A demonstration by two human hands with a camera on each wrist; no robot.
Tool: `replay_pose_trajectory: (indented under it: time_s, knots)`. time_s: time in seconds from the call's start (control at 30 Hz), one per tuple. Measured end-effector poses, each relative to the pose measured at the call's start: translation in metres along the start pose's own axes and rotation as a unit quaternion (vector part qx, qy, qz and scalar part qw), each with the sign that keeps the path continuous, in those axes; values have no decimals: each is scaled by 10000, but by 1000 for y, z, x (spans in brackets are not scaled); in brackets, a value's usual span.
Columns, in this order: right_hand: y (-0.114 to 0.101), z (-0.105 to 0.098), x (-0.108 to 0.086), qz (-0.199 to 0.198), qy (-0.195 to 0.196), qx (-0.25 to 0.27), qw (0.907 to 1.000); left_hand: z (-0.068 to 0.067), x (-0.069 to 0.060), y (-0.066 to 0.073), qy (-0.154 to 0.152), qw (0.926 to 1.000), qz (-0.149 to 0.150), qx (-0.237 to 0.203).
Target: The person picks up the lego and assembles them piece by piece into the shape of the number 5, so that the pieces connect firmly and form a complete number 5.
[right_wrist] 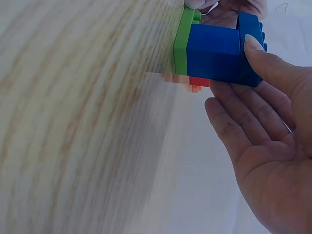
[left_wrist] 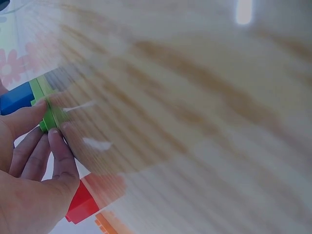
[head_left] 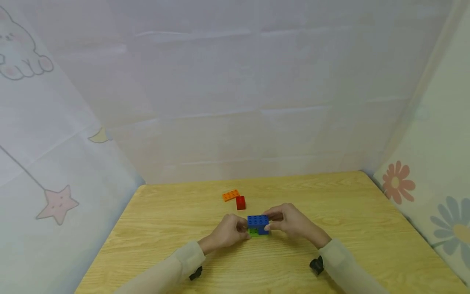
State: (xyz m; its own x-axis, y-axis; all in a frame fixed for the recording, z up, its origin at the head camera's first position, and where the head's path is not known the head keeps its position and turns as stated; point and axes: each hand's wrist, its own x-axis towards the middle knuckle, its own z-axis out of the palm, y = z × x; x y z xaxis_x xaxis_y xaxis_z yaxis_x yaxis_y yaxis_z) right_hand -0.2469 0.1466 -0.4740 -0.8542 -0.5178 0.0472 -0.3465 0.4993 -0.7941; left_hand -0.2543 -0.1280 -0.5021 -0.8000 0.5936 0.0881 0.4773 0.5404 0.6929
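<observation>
The right hand [head_left: 291,220] pinches the upper blue brick [head_left: 258,221] between thumb and fingers, a side grip shown clearly by the right wrist view, which also reveals the lower blue block [right_wrist: 213,51] sandwiched beneath. The left wrist view alone shows plainly the left hand [head_left: 228,231] pinching the green plate [right_wrist: 180,56] at the stack's base. The stack sits between both hands on the table [head_left: 176,220]; beyond, the head view shows a red brick [head_left: 240,203] near an orange plate [head_left: 231,195].
</observation>
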Motion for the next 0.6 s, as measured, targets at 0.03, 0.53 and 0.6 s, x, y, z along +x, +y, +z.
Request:
replay_pose_trajectory:
  time_s: [0.03,0.53,0.6]
  knots:
    - [-1,-1,0,14,-4,-15,10000,0,0,0,-3,10000,17,-3]
    - [-17,5,-2,-159,74,-418,9990,-6,-5,1,-74,9997,-209,-111]
    - [-16,7,-3,-134,130,-414,9990,-7,-5,1,-83,9997,-198,-110]
